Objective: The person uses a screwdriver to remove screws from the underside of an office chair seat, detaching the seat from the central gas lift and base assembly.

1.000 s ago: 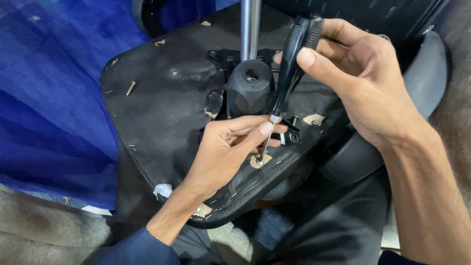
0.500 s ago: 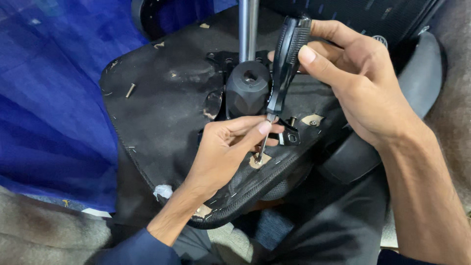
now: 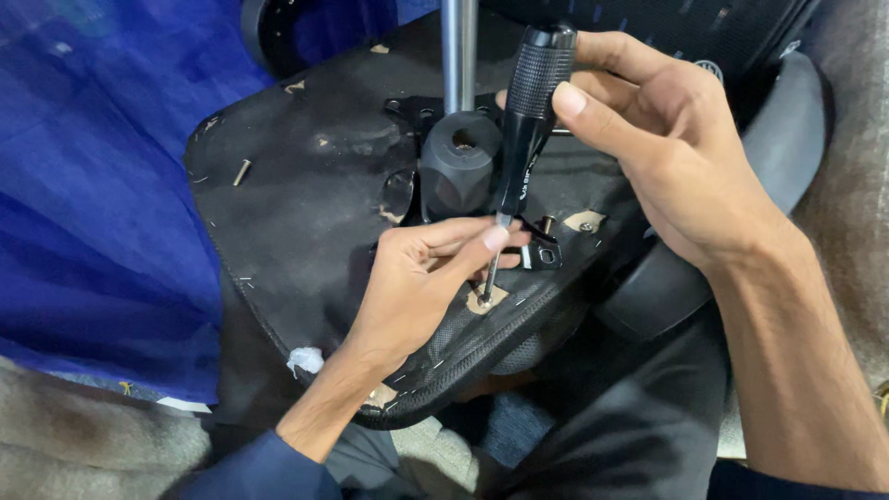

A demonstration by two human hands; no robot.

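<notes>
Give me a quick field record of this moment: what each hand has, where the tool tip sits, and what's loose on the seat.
right hand: grip closed on the black handle of the screwdriver, held near upright
left hand: rests on the seat underside, fingertips steadying the shaft
tool tip: at a pale patch near the seat's edge; a screw there cannot be made out
nearby: black cylindrical hub, metal column, small black bracket
loose item: short pin lying on the seat underside
backdrop: blue cloth
</notes>
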